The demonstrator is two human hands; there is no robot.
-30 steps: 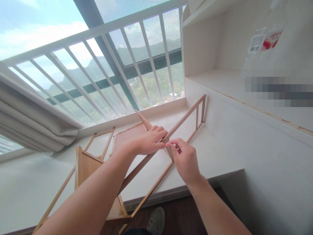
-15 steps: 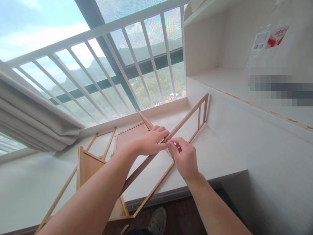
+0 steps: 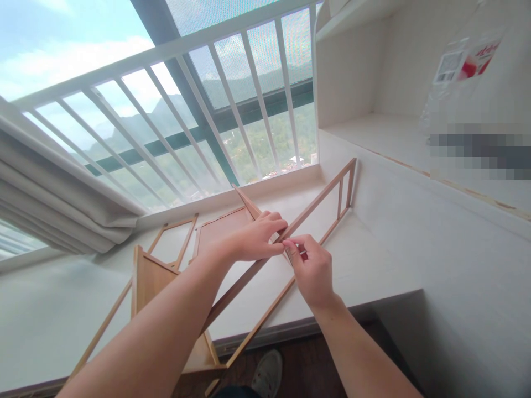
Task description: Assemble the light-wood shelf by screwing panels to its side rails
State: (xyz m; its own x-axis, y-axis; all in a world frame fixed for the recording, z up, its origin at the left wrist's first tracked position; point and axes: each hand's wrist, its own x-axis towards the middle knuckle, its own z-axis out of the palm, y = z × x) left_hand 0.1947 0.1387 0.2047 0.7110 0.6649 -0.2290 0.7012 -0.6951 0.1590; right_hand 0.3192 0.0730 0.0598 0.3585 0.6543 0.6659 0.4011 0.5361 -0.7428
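Note:
A long wooden frame (image 3: 315, 205) with parallel rails and short crossbars lies tilted across the white ledge. My left hand (image 3: 260, 239) is closed over its upper rail, near the middle, where a wooden board (image 3: 246, 202) meets it. Just right of that joint, my right hand (image 3: 314, 271) makes a pinch close against the rail. What sits between its thumb and finger is too small to name. Under my left forearm a second wooden panel (image 3: 151, 279) shows, partly covered.
A flat wooden panel (image 3: 222, 229) and a small open wooden frame (image 3: 186, 240) lie on the ledge (image 3: 365, 249). Behind are a window railing (image 3: 249, 94) and a grey curtain (image 3: 62, 188). At right, a clear plastic package (image 3: 460, 72) stands in a white shelf (image 3: 352, 77).
Both hands keep nearly the same place on the wooden frame. The view has shifted very slightly, and my right wrist has turned a little.

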